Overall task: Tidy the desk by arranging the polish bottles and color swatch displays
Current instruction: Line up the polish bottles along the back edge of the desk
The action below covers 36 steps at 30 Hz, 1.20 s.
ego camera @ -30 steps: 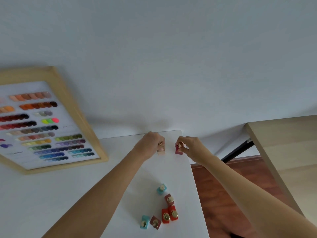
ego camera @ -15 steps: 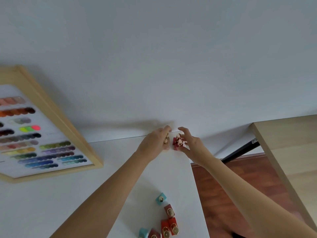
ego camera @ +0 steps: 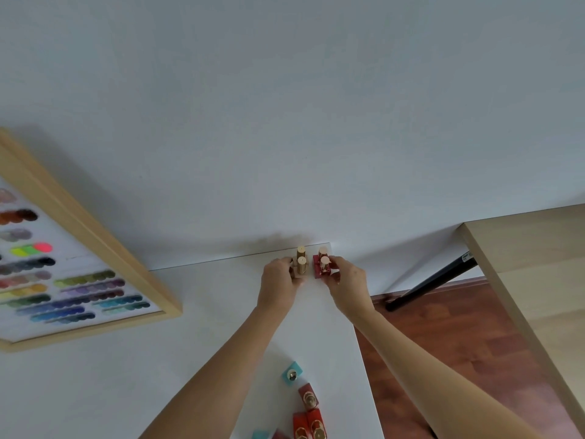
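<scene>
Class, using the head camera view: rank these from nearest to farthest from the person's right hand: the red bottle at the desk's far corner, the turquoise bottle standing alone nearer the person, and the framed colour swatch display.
1. Red bottle: at the right hand, fingers on it, far corner.
2. Turquoise bottle: nearer the person, between the forearms.
3. Swatch display: far left of the desk.

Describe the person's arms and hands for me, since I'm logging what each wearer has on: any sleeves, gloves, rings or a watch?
Both arms are bare from the bottom edge of the picture up to the hands: no sleeves show. The left hand and the right hand wear no gloves. No watch or bracelet shows at either wrist, and no ring can be made out on the fingers, though they are small and partly hidden here.
</scene>
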{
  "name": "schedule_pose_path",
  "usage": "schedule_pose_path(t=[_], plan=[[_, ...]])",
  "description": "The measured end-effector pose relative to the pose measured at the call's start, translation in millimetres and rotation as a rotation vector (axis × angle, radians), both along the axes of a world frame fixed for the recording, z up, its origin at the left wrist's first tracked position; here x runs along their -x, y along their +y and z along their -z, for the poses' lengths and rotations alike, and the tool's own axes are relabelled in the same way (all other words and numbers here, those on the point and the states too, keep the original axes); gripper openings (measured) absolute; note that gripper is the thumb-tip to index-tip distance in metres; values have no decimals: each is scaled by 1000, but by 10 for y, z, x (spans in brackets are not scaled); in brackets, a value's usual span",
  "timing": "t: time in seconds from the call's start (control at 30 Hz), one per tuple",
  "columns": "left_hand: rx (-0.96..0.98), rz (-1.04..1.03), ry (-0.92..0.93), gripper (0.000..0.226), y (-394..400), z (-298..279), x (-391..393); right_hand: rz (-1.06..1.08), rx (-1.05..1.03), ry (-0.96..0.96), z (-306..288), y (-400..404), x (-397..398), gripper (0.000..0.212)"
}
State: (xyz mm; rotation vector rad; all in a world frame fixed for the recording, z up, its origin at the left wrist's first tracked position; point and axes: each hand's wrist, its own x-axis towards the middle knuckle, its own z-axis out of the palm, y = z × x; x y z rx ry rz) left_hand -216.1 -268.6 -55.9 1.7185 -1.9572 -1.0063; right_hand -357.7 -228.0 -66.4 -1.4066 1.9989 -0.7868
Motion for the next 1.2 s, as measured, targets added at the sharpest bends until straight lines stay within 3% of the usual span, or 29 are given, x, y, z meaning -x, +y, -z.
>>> schedule_pose_path(t=[0.4, 0.83, 0.93, 1.1, 1.2], plan=[[29, -81, 92, 5, -148, 56, 300, 73, 46, 0, 96, -224, 85, 14], [-15, -124, 67, 11, -253, 69, 336, 69, 33, -6, 97, -334, 129, 16], [-45, -116, 57, 16, -239, 44, 272, 76, 6, -40, 81, -295, 123, 12], [-94, -104, 71, 42, -44, -32, 21, 62, -51, -71, -6, -47, 115, 45], [-136, -15, 86, 49, 169, -123, -234, 7, -71, -16, -64, 180, 93, 41]])
